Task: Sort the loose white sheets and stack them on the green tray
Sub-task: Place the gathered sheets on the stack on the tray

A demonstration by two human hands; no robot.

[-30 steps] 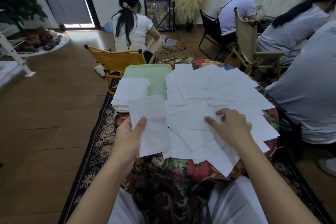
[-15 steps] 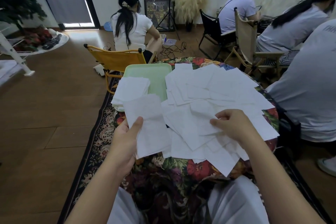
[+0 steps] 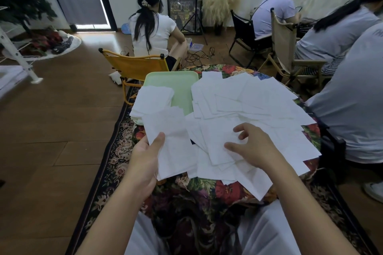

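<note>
Several loose white sheets (image 3: 259, 101) lie spread over the flowered table. At the table's far left sits the green tray (image 3: 178, 83), with a stack of white sheets (image 3: 152, 99) on its left half. My left hand (image 3: 146, 155) holds a small bundle of white sheets (image 3: 174, 143), thumb on top, near the table's left front. My right hand (image 3: 255, 147) pinches one loose sheet (image 3: 219, 145) between thumb and curled fingers and lifts its edge off the pile.
The table has a flowered cloth (image 3: 207, 188) and stands on a patterned rug (image 3: 107, 163). A yellow chair (image 3: 134, 66) with a seated person stands just behind the tray. Another person (image 3: 352, 97) sits close at the table's right edge.
My right hand went from pressing flat on the pile to pinching one sheet and drawing it left toward the bundle. My left hand kept its bundle and shifted slightly.
</note>
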